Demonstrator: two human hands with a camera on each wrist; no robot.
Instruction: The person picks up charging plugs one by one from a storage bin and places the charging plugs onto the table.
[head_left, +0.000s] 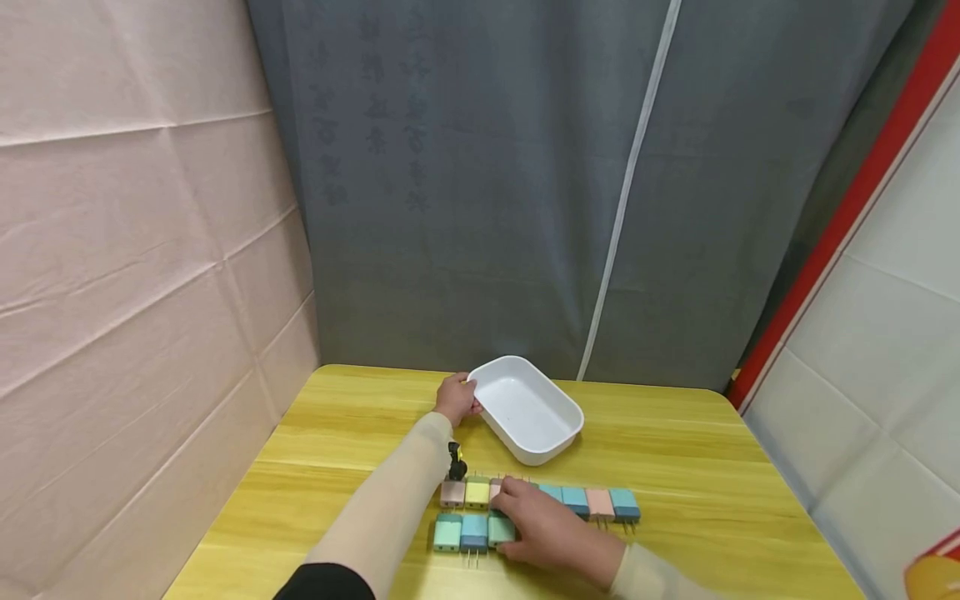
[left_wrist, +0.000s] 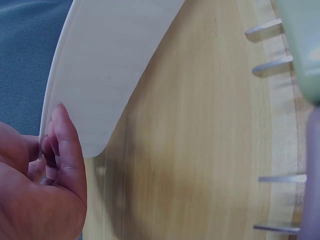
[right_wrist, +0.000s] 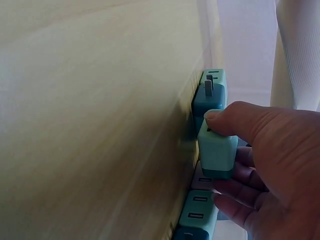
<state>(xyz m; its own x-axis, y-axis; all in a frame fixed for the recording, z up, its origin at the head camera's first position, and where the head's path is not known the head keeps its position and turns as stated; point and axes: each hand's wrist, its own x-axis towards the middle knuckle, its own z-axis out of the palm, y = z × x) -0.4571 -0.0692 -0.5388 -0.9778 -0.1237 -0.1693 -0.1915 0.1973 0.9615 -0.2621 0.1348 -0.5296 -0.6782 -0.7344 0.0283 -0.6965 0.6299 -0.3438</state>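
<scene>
My left hand [head_left: 455,398] grips a white plastic tub [head_left: 525,407] by its left edge, over the back half of the table. In the left wrist view, fingers and thumb close on the tub's rim [left_wrist: 56,55], and its shadow falls on the wood. My right hand [head_left: 555,529] pinches a mint-green charger [right_wrist: 217,147] between thumb and fingers. This green charger stands at the right end of the front row, beside a blue charger [head_left: 474,531] with its prongs toward me and another green charger [head_left: 447,532].
A back row of pastel chargers runs behind, including a yellow one [head_left: 477,492], a pink one [head_left: 600,502] and a blue one [head_left: 624,504]; my right hand covers part of it. A small black object [head_left: 456,462] stands behind the row's left end. Grey curtain [head_left: 465,208] borders the table's back.
</scene>
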